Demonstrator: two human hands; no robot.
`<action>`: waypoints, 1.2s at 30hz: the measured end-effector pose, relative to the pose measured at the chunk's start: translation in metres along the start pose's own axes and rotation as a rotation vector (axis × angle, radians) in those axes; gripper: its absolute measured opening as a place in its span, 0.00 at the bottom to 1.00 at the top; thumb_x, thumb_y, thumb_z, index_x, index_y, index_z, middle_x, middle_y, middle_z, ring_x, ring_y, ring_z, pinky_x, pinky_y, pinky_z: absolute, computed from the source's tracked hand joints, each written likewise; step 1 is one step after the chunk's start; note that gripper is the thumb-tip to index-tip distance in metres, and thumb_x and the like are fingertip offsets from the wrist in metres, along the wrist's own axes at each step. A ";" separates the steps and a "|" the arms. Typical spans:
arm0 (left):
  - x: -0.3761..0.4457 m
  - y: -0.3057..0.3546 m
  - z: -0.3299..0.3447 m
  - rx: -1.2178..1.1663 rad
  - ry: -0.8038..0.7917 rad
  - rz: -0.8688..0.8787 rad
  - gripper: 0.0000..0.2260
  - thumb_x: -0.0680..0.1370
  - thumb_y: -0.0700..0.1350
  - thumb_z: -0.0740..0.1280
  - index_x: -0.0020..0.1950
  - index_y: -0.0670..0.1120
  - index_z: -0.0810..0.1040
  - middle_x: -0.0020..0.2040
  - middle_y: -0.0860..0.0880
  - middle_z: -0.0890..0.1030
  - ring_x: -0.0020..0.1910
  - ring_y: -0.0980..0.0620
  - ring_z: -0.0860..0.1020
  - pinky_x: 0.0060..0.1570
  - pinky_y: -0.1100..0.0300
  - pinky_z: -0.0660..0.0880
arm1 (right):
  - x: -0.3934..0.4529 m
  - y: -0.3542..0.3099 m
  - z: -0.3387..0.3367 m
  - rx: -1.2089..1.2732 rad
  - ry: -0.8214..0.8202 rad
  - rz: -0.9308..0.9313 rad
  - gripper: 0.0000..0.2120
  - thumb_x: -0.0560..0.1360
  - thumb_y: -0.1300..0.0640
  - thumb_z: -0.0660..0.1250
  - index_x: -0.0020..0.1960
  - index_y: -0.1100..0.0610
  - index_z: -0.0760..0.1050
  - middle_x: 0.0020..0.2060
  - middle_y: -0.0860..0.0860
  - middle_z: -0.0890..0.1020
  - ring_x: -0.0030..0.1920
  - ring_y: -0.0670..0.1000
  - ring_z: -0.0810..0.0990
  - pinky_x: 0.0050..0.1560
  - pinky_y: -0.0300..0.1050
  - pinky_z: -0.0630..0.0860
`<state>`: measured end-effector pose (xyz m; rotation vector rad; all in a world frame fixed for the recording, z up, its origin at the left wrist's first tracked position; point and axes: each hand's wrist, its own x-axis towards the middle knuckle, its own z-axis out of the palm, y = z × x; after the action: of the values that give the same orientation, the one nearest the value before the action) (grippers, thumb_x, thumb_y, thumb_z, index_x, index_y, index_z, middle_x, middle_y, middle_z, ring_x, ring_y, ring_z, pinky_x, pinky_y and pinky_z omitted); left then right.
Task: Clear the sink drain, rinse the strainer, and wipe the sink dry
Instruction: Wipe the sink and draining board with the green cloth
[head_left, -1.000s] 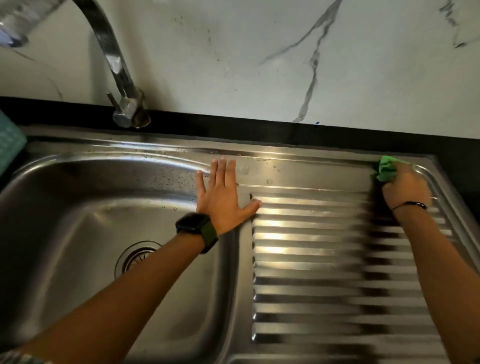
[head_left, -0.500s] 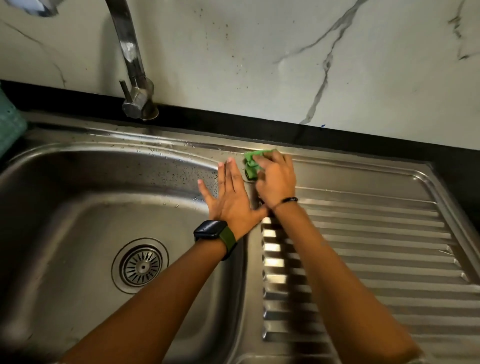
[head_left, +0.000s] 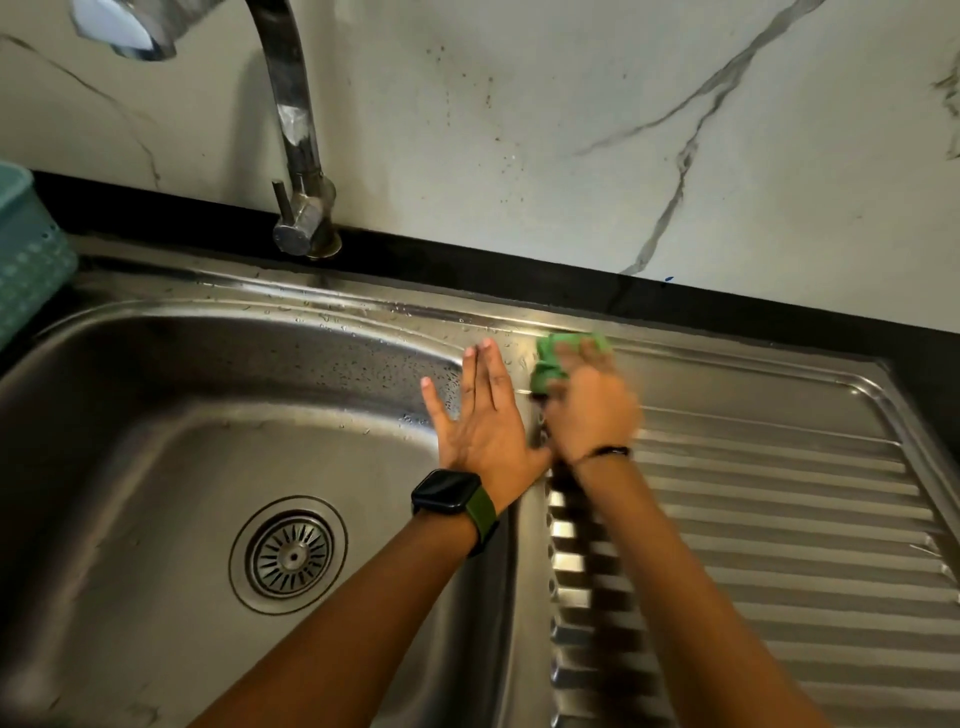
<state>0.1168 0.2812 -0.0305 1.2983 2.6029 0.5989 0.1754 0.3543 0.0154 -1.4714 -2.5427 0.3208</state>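
The steel sink (head_left: 156, 395) fills the lower view, with the round strainer (head_left: 289, 555) seated in its drain. My left hand (head_left: 485, 415) lies flat with straight fingers on the rim between basin and drainboard. Right beside it, my right hand (head_left: 589, 410) grips a bunched green cloth (head_left: 553, 358) and presses it on the back rim of the ridged drainboard (head_left: 779, 519). The right hand is motion-blurred. Water droplets speckle the back rim and the basin's far wall.
The chrome faucet (head_left: 298, 156) rises from the black counter strip (head_left: 519, 270) behind the basin, its spout reaching to the upper left. A teal perforated basket (head_left: 26, 249) stands at the left edge. A marble wall backs everything.
My right hand swept the green cloth from the drainboard's far right corner leftward along the back rim to beside my left hand. The left hand stayed flat on the rim.
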 end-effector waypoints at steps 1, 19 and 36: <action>0.000 0.002 -0.001 0.011 -0.005 -0.049 0.42 0.75 0.63 0.53 0.70 0.43 0.27 0.74 0.48 0.32 0.75 0.51 0.35 0.65 0.39 0.29 | 0.003 -0.016 0.004 0.010 -0.023 -0.055 0.22 0.75 0.59 0.61 0.69 0.50 0.65 0.73 0.53 0.64 0.74 0.55 0.58 0.69 0.51 0.65; -0.010 0.005 -0.010 0.079 0.084 -0.059 0.52 0.64 0.76 0.48 0.63 0.46 0.16 0.71 0.43 0.26 0.71 0.44 0.29 0.63 0.36 0.30 | 0.073 0.098 -0.071 1.525 0.434 0.348 0.15 0.76 0.69 0.60 0.61 0.59 0.74 0.41 0.48 0.80 0.38 0.43 0.81 0.35 0.36 0.78; -0.007 0.008 0.005 0.134 0.023 -0.006 0.39 0.70 0.69 0.38 0.61 0.47 0.15 0.67 0.48 0.21 0.69 0.47 0.25 0.64 0.37 0.30 | 0.083 0.005 0.013 0.148 0.124 -0.247 0.29 0.72 0.61 0.65 0.71 0.56 0.62 0.70 0.56 0.68 0.72 0.56 0.60 0.75 0.50 0.52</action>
<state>0.1289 0.2814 -0.0315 1.3284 2.7056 0.4475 0.1349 0.4277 0.0057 -1.0770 -2.5050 0.3584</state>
